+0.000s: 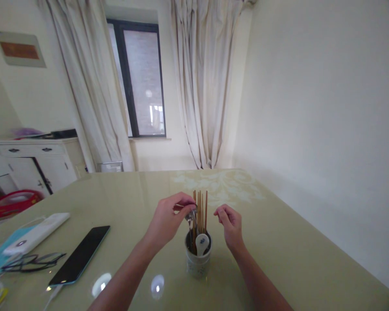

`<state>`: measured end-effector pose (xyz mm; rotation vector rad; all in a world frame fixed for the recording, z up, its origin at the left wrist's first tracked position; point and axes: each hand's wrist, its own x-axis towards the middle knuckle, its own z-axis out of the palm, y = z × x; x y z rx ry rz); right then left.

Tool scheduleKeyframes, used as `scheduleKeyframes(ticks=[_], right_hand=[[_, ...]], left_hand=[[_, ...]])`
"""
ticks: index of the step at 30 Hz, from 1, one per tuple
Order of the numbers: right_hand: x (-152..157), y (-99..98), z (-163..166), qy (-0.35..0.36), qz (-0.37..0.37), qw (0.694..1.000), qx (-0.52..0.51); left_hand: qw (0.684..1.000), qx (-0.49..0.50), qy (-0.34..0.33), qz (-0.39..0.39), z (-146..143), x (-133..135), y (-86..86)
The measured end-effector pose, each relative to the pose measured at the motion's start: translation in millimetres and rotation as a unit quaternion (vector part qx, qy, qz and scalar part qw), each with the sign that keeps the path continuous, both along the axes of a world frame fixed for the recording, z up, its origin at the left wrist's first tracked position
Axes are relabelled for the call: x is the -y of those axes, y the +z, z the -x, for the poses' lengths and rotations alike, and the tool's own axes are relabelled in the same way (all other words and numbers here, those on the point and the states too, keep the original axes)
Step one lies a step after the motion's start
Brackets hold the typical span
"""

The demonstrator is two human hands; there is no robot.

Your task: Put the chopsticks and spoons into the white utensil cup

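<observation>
A patterned ceramic cup (pixel 197 264) stands upright on the table, holding several wooden chopsticks (pixel 202 214) and a white ceramic spoon (pixel 201 244) with a dark blue mark. My left hand (pixel 171 215) is at the cup's upper left, thumb and fingers pinched on a shiny metal spoon (pixel 191 216) whose lower end reaches down into the cup. Part of that spoon is hidden by the fingers. To the right of the chopsticks, apart from them, my right hand (pixel 229 222) is closed with its fingers curled, and nothing shows in it.
On the table's left lie a black phone (pixel 81 255) with a cable, folded glasses (pixel 34 261), a white power strip-like device (pixel 37 233) and a blue cloth-like item (pixel 11 246). A wall (pixel 327 142) borders the right side. A red basket (pixel 16 202) sits beyond the left edge.
</observation>
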<state>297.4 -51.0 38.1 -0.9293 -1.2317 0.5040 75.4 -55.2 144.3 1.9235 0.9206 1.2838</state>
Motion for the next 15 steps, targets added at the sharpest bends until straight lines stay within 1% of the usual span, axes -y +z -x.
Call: scheduleKeyframes(ticks=[2, 5, 10, 15], right_hand=[[0.8, 1.1, 0.2, 0.002, 0.003, 1.0, 0.004], [1.6, 2.1, 0.0, 0.0, 0.008, 1.0, 0.01], [0.4, 1.3, -0.9, -0.005, 0.01, 1.0, 0.015], [5.1, 4.2, 0.5, -0.002, -0.011, 0.999, 0.038]], left_hand=[[0.999, -0.027, -0.023, 0.008, -1.7, 0.5, 0.7], [0.997, -0.069, -0.038, 0.012, -4.3, 1.2, 1.6], [0.99, -0.132, -0.041, -0.005, -5.5, 1.8, 4.2], [0.988, -0.152, -0.033, -0.027, -4.4, 1.0, 7.1]])
